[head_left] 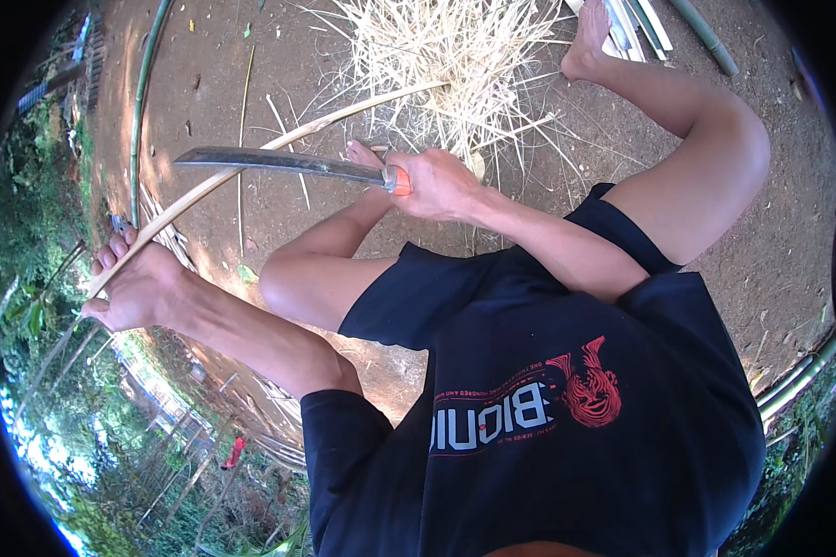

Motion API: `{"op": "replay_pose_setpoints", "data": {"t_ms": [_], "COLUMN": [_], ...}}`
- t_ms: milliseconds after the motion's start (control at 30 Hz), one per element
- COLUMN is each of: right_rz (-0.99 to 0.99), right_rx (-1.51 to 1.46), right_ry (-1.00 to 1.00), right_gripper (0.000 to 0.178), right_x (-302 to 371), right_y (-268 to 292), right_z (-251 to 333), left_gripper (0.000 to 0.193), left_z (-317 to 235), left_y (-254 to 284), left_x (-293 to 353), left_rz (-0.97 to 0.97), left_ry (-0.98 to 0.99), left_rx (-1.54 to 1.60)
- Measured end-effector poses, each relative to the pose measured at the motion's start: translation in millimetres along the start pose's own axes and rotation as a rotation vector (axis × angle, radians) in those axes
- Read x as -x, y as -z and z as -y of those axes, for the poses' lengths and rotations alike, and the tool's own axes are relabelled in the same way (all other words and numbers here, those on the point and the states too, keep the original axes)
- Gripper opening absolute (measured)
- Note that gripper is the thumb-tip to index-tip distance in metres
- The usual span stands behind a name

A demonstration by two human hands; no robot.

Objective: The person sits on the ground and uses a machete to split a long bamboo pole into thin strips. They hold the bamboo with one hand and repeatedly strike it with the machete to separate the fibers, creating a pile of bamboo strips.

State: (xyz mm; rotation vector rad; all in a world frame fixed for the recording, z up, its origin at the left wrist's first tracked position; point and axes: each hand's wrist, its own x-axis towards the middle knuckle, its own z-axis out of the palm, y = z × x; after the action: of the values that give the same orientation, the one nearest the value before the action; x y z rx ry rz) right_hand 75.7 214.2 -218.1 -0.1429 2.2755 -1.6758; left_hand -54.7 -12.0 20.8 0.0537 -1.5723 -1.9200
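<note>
My left hand (139, 278) is closed round a long, pale bamboo strip (190, 197), out at the left. The strip bends up to the right, and its far end reaches a heap of thin shavings (446, 46). In my right hand (441, 186) is the orange handle of a machete (288, 162). Its dark, long blade points left and lies across the strip, with its tip beyond it. My bare foot (364, 153) shows just behind the blade near the handle.
Brown dirt ground (204, 111) spreads around me. A green bamboo pole (142, 102) lies at the far left, and another pole (706, 37) at the far right. Split pale slats (627, 32) lie by my other foot (587, 42). Green plants (32, 204) border the left side.
</note>
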Motion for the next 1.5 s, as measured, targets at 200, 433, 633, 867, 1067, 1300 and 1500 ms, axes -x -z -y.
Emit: {"op": "replay_pose_setpoints", "data": {"t_ms": [200,433,633,867,1067,1300,1500], "right_rz": [-0.001,0.022,0.067,0.024,0.055,0.092,0.007], "right_rx": [-0.077,-0.061,-0.001,-0.001,0.068,0.157,0.265], "right_ry": [-0.137,-0.239,-0.132,-0.263,-0.423,-0.57,-0.785], "right_gripper": [0.022,0.02,0.021,0.02,0.027,0.03,0.033], "right_x": [14.0,0.3,7.1,-0.1,-4.5,-15.6,12.5], "right_y": [11.9,20.0,20.0,16.9,10.2,21.4,26.6], "right_z": [-3.3,-25.2,-11.2,-46.3,-82.1,-126.2,-228.6], "left_gripper": [0.055,0.056,0.06,0.059,0.061,0.059,0.056], "left_z": [-2.2,-2.7,-5.0,-1.2,1.4,3.9,3.7], "left_y": [-10.5,-5.9,-5.6,-5.9,14.3,14.7,26.4], "left_x": [8.5,7.9,11.8,10.4,-6.7,-5.3,-25.2], "left_rz": [-0.032,0.01,0.025,-0.052,0.025,-0.033,-0.058], "left_ry": [-0.027,-0.036,-0.063,-0.059,-0.025,-0.015,0.025], "left_rx": [-0.079,-0.043,-0.068,-0.107,-0.075,-0.113,-0.05]}}
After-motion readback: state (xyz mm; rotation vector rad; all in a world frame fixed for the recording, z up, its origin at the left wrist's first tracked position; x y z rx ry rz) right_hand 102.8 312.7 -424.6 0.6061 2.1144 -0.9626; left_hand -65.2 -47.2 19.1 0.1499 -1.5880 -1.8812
